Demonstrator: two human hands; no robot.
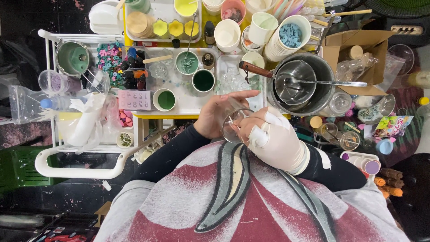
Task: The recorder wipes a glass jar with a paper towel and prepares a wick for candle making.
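Observation:
My left hand (214, 113) is bare and wraps around a clear glass jar (234, 123), held over my lap just in front of the table edge. My right hand (275, 136) wears a white glove and sits at the jar's mouth, fingers pinched on something thin inside it; what it is cannot be made out. Both sleeves are black.
A yellow-edged tray (179, 105) holds cups of green liquid (204, 80) and clear moulds. A metal pot (298, 85) with a ladle stands at right beside a cardboard box (354, 49). A white cart (80, 134) with beads and bags is at left; jars clutter the right.

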